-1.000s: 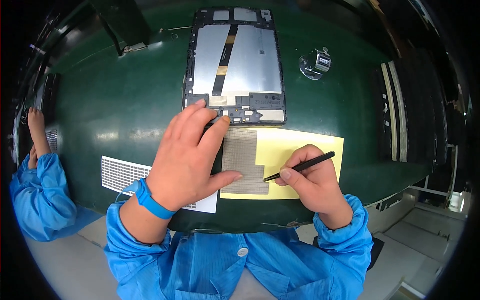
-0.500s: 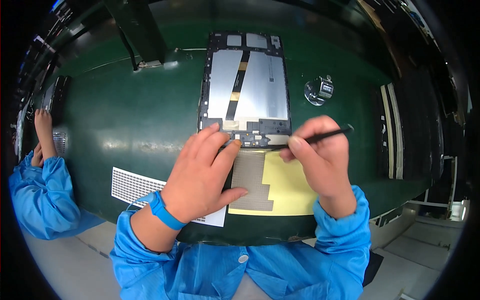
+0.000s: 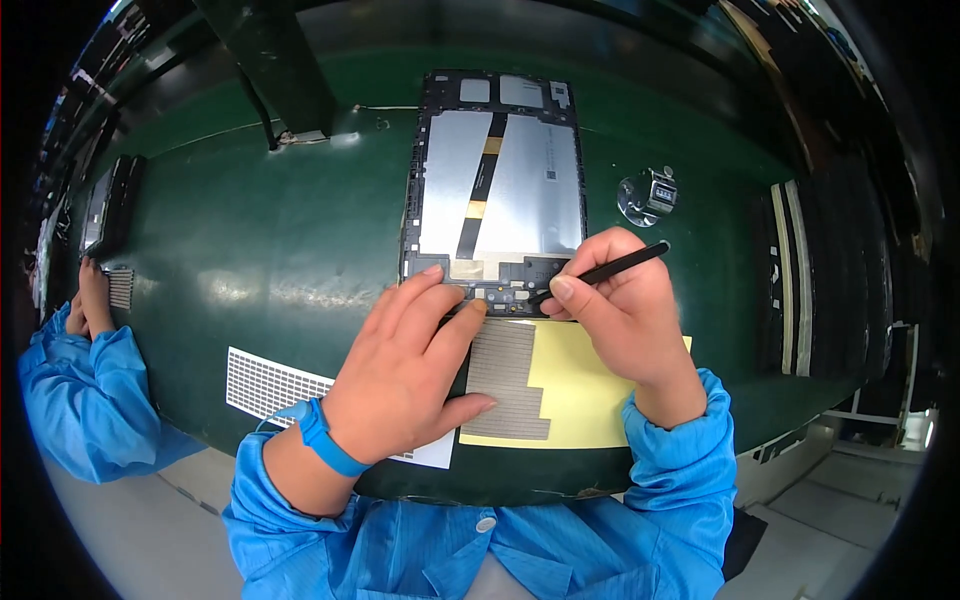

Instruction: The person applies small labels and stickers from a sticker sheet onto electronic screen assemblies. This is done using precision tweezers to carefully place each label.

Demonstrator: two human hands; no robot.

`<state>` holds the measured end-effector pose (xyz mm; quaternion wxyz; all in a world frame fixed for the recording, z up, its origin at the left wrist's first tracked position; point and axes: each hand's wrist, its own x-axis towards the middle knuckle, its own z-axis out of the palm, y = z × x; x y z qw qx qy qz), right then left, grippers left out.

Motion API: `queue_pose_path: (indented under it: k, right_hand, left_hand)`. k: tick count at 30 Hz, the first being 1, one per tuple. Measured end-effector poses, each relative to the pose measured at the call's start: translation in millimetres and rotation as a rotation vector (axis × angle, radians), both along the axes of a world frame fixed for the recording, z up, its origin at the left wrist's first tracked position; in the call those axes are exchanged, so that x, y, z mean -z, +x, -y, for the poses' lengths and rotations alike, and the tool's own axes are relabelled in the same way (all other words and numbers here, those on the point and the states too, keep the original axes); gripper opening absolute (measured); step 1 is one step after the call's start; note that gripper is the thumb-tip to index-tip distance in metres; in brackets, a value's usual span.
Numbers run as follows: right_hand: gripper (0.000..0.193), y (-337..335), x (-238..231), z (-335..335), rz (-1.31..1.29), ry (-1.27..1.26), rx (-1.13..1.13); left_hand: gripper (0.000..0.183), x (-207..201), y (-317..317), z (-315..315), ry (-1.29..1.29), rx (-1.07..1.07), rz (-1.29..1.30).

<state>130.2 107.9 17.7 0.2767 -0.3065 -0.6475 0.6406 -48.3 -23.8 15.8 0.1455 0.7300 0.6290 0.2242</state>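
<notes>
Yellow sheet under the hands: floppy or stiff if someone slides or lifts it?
Likely floppy: the yellow sheet looks paper-thin and lies flat on the green mat. Probably very light, so a push would slide it easily. The grey grid patch on it may peel or crease if the sheet bends.

A small round metal counter (image 3: 648, 193) sits on the green surface (image 3: 250, 250); a co-worker's blue sleeve (image 3: 85, 400) rests far left.
</notes>
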Motion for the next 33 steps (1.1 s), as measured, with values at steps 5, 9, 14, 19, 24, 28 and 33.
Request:
queue_pose_path:
  k: [5,9,14,19,24,28,33]
  right_hand:
    - [0.011,7.7,9.5,5.5,0.009,0.281,-0.088]
    - [0.01,8.8,12.7,9.1,-0.102,0.151,0.012]
    - [0.01,10.7,9.1,4.4,0.015,0.254,-0.086]
    - [0.012,8.9,14.9,-1.9,-0.177,0.15,0.067]
    - [0.01,13.2,21.6,-10.5,-0.26,0.081,0.386]
    - [0.015,8.0,31.4,-7.3,0.017,0.426,0.37]
    - [0.015,10.7,29.5,-6.8,0.056,0.45,0.3]
  left_hand:
    - [0.07,-0.1,0.8,1.3,0.019,0.012,-0.007]
    - [0.076,1.4,0.1,1.0,0.046,0.041,-0.003]
    - [0.075,1.5,0.3,-0.8,0.035,0.039,-0.001]
    - [0.07,1.7,-3.1,-2.6,0.035,0.025,0.011]
    - [0.061,10.9,-8.6,-4.3,0.185,-0.173,0.18]
    - [0.052,23.7,-16.3,-4.4,0.078,-0.294,0.572]
    - [0.054,27.9,-15.5,-9.0,0.079,-0.304,0.701]
